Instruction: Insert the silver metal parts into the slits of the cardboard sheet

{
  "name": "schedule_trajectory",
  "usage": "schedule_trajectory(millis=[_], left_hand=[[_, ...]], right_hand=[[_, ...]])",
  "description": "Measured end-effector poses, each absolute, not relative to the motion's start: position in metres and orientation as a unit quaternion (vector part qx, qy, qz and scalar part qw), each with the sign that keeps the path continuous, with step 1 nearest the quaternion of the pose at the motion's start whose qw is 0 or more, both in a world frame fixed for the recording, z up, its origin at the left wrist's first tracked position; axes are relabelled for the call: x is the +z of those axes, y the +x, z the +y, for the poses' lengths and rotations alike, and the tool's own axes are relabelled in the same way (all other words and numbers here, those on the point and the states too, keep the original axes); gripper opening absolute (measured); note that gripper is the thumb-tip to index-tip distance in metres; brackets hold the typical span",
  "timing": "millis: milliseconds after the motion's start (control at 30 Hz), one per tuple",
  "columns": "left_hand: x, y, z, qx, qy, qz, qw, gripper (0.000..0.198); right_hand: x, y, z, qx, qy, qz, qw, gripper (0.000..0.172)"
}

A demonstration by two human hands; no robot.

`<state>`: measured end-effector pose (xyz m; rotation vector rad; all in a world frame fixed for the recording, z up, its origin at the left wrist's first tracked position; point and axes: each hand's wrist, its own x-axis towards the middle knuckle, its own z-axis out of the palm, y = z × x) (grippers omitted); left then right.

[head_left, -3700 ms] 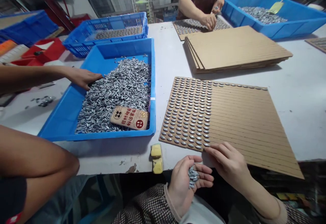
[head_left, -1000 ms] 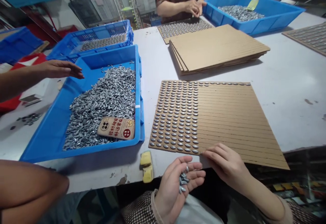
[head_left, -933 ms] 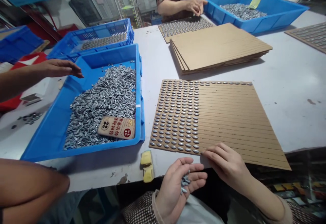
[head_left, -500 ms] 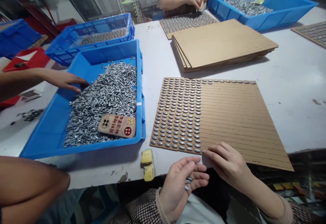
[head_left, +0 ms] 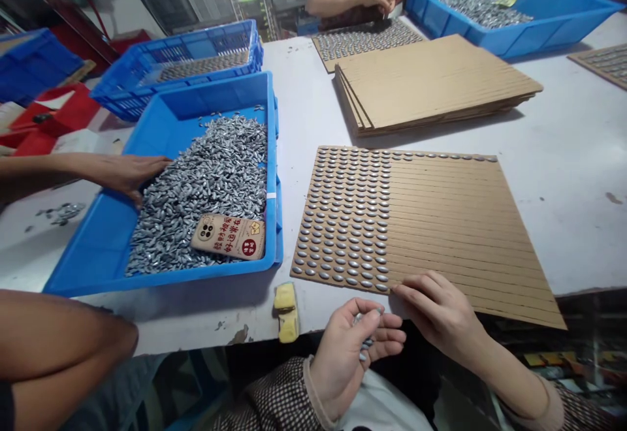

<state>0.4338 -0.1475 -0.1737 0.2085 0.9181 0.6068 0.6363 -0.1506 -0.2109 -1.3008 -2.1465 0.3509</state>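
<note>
My left hand (head_left: 349, 352), palm up and half curled, holds several small silver-grey spindle-shaped pieces (head_left: 363, 345); the thumb lies over them. My right hand (head_left: 443, 310) is at the near edge of a ridged cardboard sheet (head_left: 455, 228), fingers bent and pressed together just right of the nearest row's last piece. Whatever its fingertips pinch is hidden. On the sheet's left part, rows of the same pieces (head_left: 343, 215) lie side by side, and a single line of them runs along the far edge.
Left of the sheet stands a blue tray (head_left: 277, 222) heaped with loose pieces, a phone (head_left: 229, 236) on top and a co-worker's hand (head_left: 122, 173) inside. A yellow block (head_left: 286, 312) sits at the table edge. Stacked cardboard (head_left: 441, 81) and another blue tray (head_left: 543, 42) stand beyond.
My left thumb has shifted over the pieces, which now show higher in the palm. My right hand stays at the sheet's edge. The co-worker's hand has moved lower against the heap.
</note>
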Motion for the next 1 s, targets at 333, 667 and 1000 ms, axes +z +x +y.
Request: schedule_trajectory(millis=[333,667,1000], left_hand=[[-0.179,0.443,-0.152,0.335,0.111,0.383,0.853,0.019],[-0.183,0.450,-0.152,0.283,0.140,0.407,0.857,0.026],[-0.177,0.446,-0.153,0.283,0.121,0.450,0.838,0.016]], right_hand=[[-0.182,0.608,-0.168,0.347,-0.473,-0.687,0.429,0.022],[-0.188,0.625,-0.170,0.224,-0.482,-0.731,0.429,0.030],[-0.208,0.643,-0.131,0.201,-0.488,-0.791,0.309,0.021]])
